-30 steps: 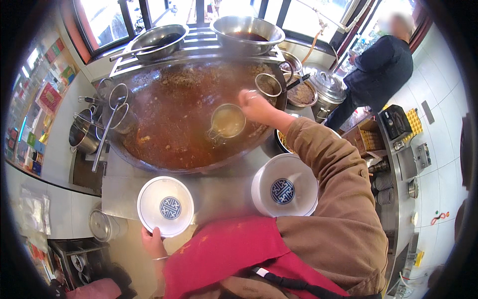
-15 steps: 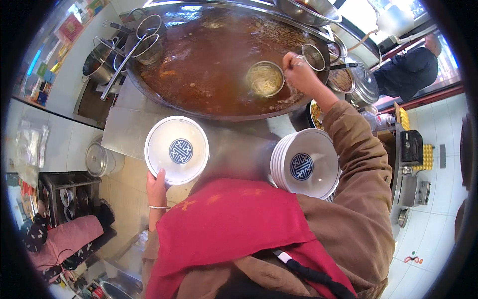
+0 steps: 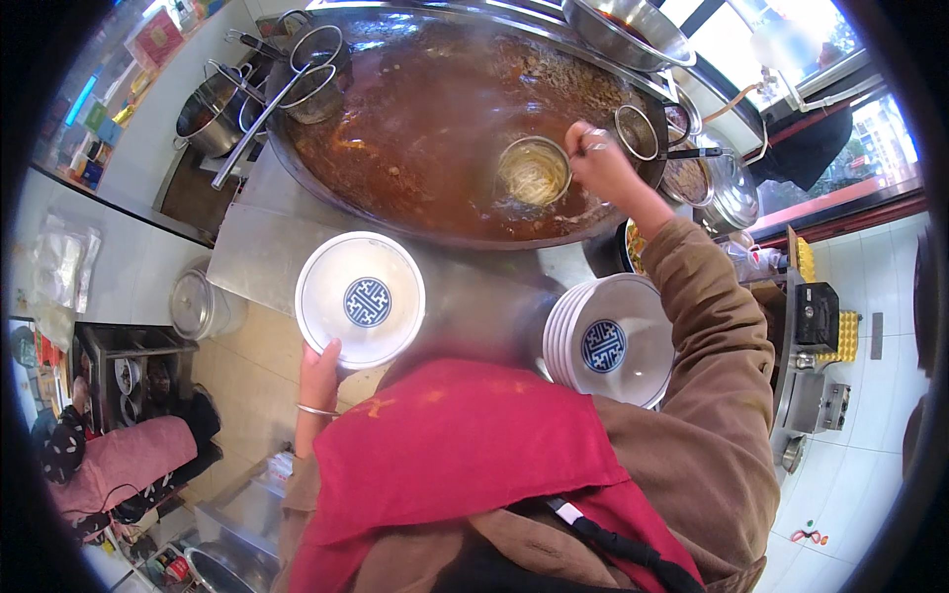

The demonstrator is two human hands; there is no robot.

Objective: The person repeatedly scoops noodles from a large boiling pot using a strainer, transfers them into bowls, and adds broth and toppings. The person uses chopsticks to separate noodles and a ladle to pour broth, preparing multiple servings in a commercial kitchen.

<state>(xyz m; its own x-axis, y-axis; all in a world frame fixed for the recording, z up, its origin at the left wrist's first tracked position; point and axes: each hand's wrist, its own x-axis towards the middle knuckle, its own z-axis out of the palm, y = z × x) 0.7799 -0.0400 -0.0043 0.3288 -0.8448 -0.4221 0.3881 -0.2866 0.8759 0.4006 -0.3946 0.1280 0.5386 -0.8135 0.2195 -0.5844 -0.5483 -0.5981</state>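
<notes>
Left hand (image 3: 319, 372) clasps a glossy bowl (image 3: 360, 299), right hand (image 3: 605, 164) a metal strainer (image 3: 566, 188). Nested bowls (image 3: 607, 342) stand at the steel worktop's (image 3: 259, 237) near edge.

Two hands were counted: left hand (image 3: 318, 378) at 8 o'clock, right hand (image 3: 599, 160) between 1 and 2. One single bowl (image 3: 341, 275) sat at 9; bowl stack (image 3: 633, 316) between 3 and 4 showed at least four rims, exact number unclear. One wok (image 3: 465, 241) lay at 12. Strainers: one noodle strainer (image 3: 568, 186) at 1, one spare strainer (image 3: 636, 133) between 1 and 2, two round-rimmed strainers (image 3: 318, 107) at 11. One lidded bucket (image 3: 193, 304) stood at 9.
</notes>
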